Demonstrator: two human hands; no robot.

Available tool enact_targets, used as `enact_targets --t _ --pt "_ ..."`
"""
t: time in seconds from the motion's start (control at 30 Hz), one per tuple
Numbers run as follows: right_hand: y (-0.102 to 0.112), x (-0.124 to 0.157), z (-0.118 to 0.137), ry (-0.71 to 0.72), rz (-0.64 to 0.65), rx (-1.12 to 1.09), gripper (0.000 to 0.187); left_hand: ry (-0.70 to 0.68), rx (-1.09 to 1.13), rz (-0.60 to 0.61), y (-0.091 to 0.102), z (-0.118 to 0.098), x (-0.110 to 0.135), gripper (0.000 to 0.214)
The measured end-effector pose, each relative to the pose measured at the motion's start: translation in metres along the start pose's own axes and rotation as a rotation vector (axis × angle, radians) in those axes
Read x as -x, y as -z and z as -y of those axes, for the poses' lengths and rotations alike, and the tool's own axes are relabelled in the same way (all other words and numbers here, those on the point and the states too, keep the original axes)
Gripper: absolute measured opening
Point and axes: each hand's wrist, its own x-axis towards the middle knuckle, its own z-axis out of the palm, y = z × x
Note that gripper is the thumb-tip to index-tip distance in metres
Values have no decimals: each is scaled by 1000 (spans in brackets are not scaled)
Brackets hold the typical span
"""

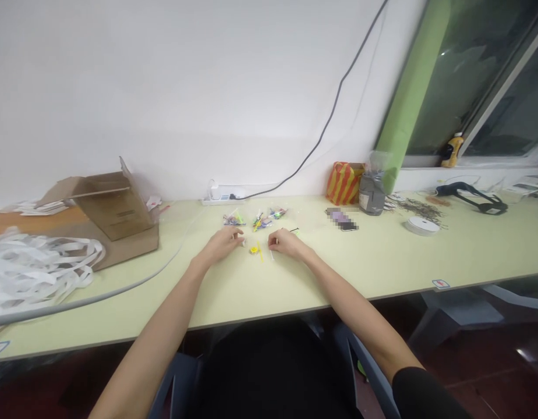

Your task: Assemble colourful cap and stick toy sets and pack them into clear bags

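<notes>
My left hand (224,244) is over the table with its fingers curled together, closed on a small white piece (243,243) at the fingertips. Across from it, my right hand (286,242) pinches a thin white stick (272,255) that points down to the tabletop. Between the hands lie a small yellow round piece (254,250) and a yellow stick (261,252), slightly apart. Just beyond are several small bundles of colourful plastic parts (261,221). A black stick (294,230) shows behind my right hand. Fine details of these pieces are too small to make out.
At left stand an open cardboard box (107,203) and a heap of white strips (33,267). A grey cable (133,284) crosses the table. A power strip (223,196) lies by the wall. Rightward are a striped bag (344,183) and a white spool (421,226).
</notes>
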Motion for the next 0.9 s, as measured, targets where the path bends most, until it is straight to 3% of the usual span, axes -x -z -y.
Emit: enact_targets --t 0.27,0.4,0.6,0.8,0.9 --pt "-1 2 1 -2 -6 -1 6 -65 -11 12 -6 -16 4 30" --pt "-1 1 0 -3 4 -14 7 -35 23 -29 -7 -15 5 24" --pt "-4 0 -2 9 2 -31 7 -91 42 15 -7 -12 3 21" --pt "-3 1 -1 16 11 -42 6 -143 133 72 -6 -11 2 37" --pt "-1 2 0 18 19 -52 8 -101 152 76 -4 -11 2 31"
